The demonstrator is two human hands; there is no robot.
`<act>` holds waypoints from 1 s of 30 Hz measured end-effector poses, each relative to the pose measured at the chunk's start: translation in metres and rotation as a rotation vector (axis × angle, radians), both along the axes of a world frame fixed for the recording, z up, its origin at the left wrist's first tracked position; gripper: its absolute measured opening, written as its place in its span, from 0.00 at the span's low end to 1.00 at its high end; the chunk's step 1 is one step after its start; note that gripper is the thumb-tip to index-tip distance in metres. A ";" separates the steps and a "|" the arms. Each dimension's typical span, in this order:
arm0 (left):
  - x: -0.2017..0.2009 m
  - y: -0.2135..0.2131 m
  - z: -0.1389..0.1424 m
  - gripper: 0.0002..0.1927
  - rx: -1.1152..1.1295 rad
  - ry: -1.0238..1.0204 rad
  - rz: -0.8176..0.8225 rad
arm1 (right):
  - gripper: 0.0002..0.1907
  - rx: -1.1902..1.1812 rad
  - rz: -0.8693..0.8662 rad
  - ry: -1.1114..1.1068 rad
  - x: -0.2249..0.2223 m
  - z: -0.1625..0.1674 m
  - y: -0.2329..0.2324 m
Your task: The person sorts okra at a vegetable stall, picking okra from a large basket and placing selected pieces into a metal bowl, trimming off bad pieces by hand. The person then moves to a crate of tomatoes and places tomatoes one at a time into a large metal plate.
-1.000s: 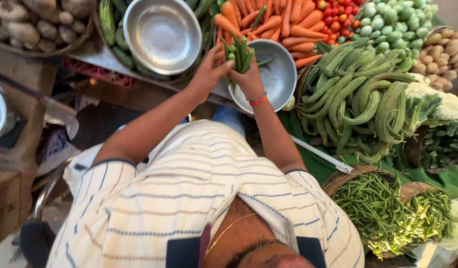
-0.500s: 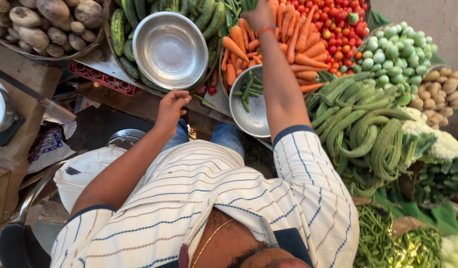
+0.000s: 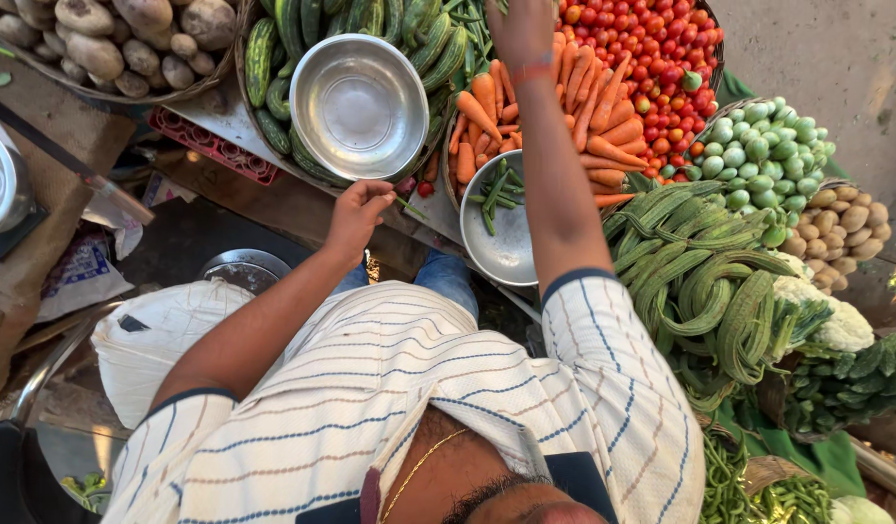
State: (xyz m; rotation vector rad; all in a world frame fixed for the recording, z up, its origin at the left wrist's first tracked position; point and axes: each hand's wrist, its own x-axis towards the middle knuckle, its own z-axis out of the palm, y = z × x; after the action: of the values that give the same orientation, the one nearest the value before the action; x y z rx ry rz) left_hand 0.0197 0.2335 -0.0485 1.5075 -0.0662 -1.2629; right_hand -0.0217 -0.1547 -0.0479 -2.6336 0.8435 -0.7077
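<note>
My left hand (image 3: 356, 215) pinches a green chilli (image 3: 406, 205), its length pointing toward the steel bowl (image 3: 511, 247). My right hand (image 3: 519, 29) reaches past that bowl over the carrots (image 3: 589, 116); I cannot tell its fingers' state.

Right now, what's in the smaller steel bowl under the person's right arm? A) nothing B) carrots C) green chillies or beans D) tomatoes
C: the smaller steel bowl beside the carrots holds a few slim green pods; too small to tell chillies from beans. The larger bowl near the left hand holds nothing.
</note>
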 end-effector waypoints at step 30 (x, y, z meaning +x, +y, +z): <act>-0.082 -0.057 0.006 0.10 -0.031 0.094 -0.425 | 0.32 0.781 -0.644 0.308 -0.228 -0.086 0.159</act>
State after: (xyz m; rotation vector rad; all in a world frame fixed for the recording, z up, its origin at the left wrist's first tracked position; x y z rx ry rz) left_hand -0.0623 0.1764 -0.0422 1.4498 -0.3584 -1.6591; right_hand -0.2493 0.0039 -0.1341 -1.7682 1.6757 -0.0327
